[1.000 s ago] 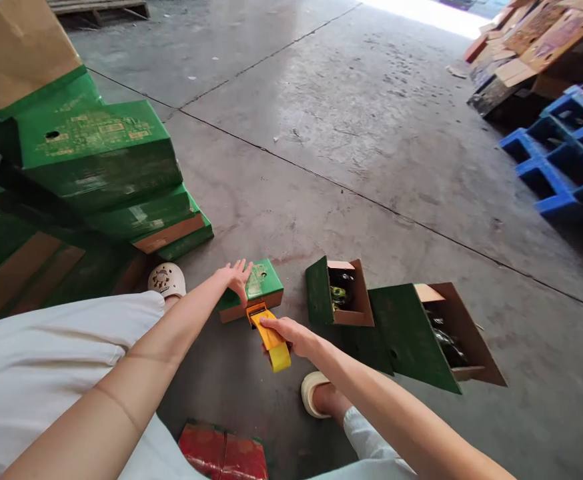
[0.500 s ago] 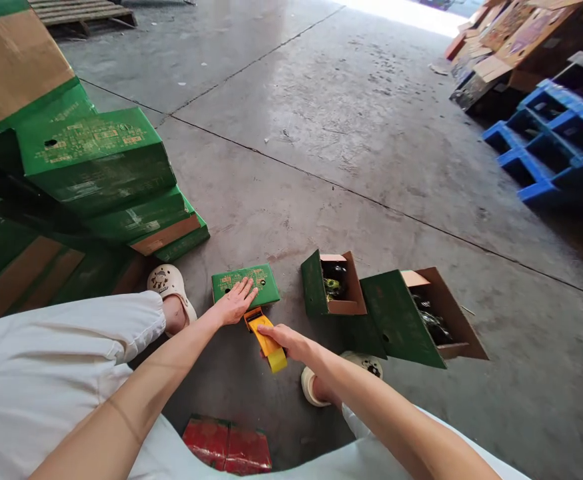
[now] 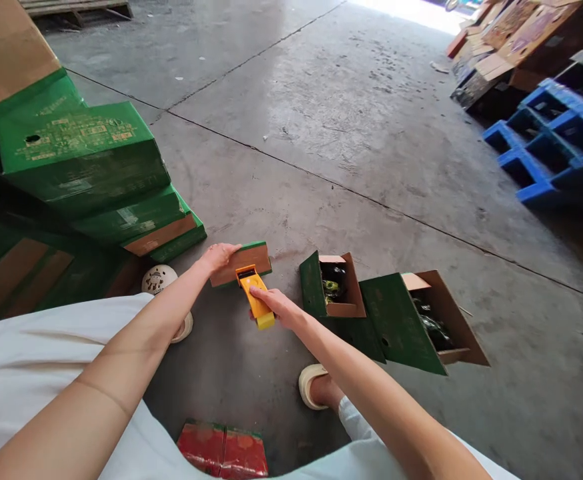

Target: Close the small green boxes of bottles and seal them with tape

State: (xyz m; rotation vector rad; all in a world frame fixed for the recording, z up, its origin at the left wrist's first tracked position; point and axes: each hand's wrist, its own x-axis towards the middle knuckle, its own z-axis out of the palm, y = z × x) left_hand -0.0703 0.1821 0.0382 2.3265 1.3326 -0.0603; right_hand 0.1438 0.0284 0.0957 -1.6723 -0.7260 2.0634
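Amid wide floor (image 3: 321, 160), dispenser (image 3: 257, 298) seemingly touches box (image 3: 253, 259) near its edge.

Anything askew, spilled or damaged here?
The box at the left hand looks tipped, brown side toward the camera, likely from handling. A thin stick lies on the floor beside the open boxes, perhaps litter. Upper-right cartons look slanted, though lens distortion may exaggerate it. No spill shows.
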